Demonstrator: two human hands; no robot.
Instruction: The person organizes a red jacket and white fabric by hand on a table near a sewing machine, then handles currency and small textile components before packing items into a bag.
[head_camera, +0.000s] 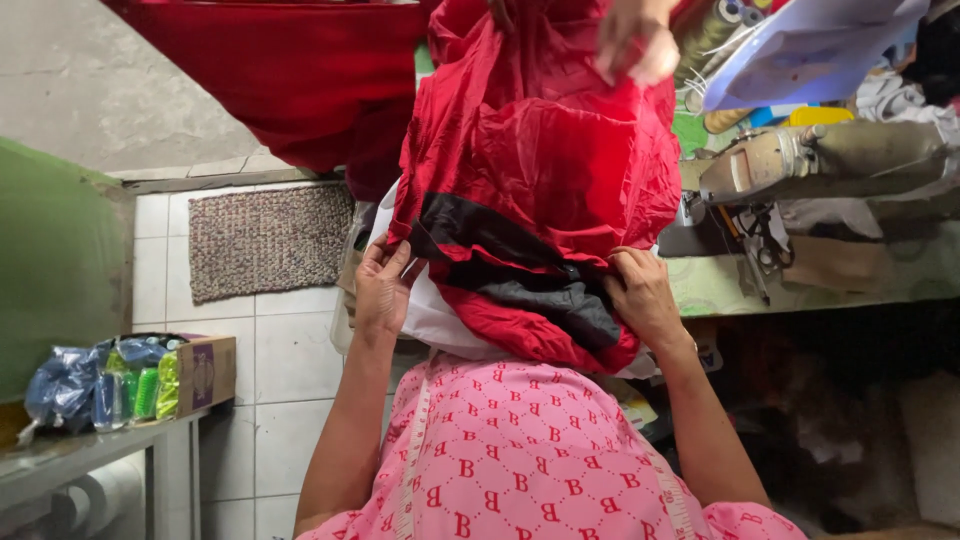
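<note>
A crumpled red garment (540, 160) with black and grey panels and a white layer under it hangs in front of me, over my pink patterned lap (520, 460). My left hand (380, 292) pinches its lower left edge where red meets black. My right hand (643, 297) grips the lower right edge beside the black panel. Another person's hand (632, 38) holds the top of the garment from above. A measuring tape (412, 450) hangs down my front.
A sewing machine (820, 160) stands on the table at the right, with thread cones (710, 30) and a pale sheet (800, 50) behind it. A woven mat (265, 240) lies on the tiled floor. A small cardboard box (205, 372) and bagged spools (100, 385) sit on a low table at left.
</note>
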